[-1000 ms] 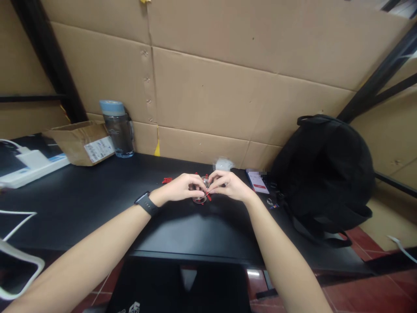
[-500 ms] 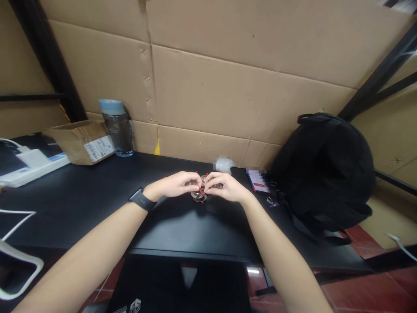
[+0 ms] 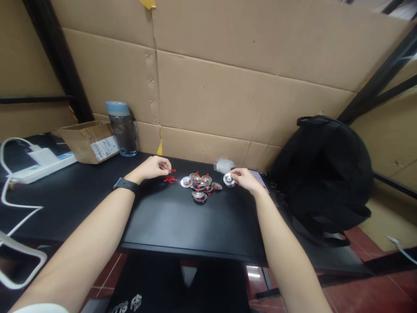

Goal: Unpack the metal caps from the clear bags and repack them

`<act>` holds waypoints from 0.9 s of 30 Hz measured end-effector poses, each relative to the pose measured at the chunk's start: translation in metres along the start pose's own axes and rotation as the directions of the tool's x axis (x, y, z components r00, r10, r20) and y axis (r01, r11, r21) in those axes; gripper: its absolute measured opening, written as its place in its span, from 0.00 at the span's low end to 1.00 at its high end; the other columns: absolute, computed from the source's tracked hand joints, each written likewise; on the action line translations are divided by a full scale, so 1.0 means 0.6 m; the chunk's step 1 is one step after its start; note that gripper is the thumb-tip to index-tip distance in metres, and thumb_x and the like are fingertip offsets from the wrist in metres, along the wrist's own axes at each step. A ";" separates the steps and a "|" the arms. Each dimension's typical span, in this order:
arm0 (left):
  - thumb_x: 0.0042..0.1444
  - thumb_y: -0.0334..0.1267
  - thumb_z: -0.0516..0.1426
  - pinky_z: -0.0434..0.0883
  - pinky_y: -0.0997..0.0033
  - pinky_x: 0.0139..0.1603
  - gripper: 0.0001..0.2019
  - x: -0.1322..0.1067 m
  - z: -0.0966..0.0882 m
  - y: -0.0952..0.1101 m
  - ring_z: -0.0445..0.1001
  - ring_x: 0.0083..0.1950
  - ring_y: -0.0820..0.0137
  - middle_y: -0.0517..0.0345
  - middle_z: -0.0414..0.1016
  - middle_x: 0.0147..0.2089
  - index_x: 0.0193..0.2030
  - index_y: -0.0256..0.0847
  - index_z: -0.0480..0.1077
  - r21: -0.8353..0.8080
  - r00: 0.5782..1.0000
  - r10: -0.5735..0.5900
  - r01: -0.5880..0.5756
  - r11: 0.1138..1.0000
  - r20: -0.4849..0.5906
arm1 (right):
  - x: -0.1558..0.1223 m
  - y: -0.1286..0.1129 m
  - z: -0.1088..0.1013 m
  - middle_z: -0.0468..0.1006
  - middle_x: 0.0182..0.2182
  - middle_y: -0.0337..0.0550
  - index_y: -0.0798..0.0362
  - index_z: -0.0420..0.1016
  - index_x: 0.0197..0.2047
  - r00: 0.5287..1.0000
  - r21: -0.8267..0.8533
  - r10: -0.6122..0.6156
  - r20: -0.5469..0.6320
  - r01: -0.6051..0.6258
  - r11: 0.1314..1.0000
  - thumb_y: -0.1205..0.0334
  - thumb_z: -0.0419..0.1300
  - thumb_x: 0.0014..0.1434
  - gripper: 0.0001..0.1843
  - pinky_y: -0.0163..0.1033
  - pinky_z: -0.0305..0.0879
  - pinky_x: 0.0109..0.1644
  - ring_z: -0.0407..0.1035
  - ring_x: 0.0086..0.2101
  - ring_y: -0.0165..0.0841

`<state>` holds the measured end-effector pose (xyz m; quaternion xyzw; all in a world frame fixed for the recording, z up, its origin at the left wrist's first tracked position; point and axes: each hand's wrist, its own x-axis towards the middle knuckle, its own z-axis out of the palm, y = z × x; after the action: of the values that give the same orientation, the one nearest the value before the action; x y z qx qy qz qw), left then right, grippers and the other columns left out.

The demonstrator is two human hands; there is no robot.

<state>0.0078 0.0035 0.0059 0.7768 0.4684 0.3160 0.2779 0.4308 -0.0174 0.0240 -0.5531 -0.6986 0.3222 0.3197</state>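
My left hand [image 3: 159, 167] is closed in a pinch on a red cord loop [image 3: 173, 171]. Just below its fingertips a small pile of red cord loops [image 3: 170, 179] lies on the black table. To the right, my right hand [image 3: 243, 179] pinches the edge of a shiny finger cymbal [image 3: 229, 179], a round metal disc with a raised centre; no red cord shows on it. Between my hands several finger cymbals with red cords [image 3: 198, 194] lie heaped together, some overlapping. One cymbal [image 3: 186, 182] lies flat at the heap's left side.
A clear plastic wrap bundle [image 3: 224, 164] sits by the cardboard wall. A black backpack [image 3: 329, 174] stands at right. At left are a water bottle [image 3: 123, 130], a paper bag [image 3: 87, 139] and a white power strip [image 3: 45, 167] with cables. The table's front edge [image 3: 192, 250] runs below.
My hands have moved apart from over the heap, left hand to the left and right hand to the right. The cymbals and red loops they covered now show. The view has shifted slightly.
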 end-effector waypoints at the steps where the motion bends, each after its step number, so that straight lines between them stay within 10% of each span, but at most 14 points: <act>1: 0.44 0.39 0.63 0.75 0.67 0.45 0.10 0.000 -0.001 0.000 0.81 0.39 0.63 0.53 0.83 0.36 0.35 0.39 0.78 0.017 1.000 -0.005 0.005 1.000 0.016 | 0.000 0.005 -0.002 0.77 0.26 0.44 0.60 0.81 0.39 1.000 -0.021 0.027 -0.007 -0.027 0.999 0.60 0.60 0.56 0.13 0.34 0.62 0.30 0.65 0.24 0.29; 15: 0.53 0.49 0.64 0.73 0.71 0.46 0.15 -0.003 -0.019 0.022 0.82 0.43 0.62 0.55 0.86 0.42 0.43 0.45 0.84 0.294 0.980 0.006 -0.066 0.954 0.199 | 0.028 0.068 0.015 0.76 0.20 0.40 0.58 0.79 0.35 0.973 -0.122 0.199 -0.113 -0.213 0.969 0.65 0.63 0.57 0.05 0.30 0.55 0.22 0.64 0.19 0.26; 27: 0.55 0.48 0.63 0.72 0.72 0.45 0.14 0.000 -0.015 0.010 0.82 0.42 0.64 0.56 0.85 0.42 0.43 0.45 0.84 0.317 0.971 0.028 -0.105 0.943 0.239 | 0.023 0.066 0.012 0.80 0.33 0.40 0.56 0.79 0.43 0.993 -0.329 0.096 -0.064 -0.112 0.938 0.56 0.76 0.42 0.25 0.33 0.62 0.32 0.71 0.29 0.30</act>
<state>0.0043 0.0023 0.0160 0.8589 0.4523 0.1508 0.1869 0.4449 0.0027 -0.0106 -0.6427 -0.7049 0.2032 0.2208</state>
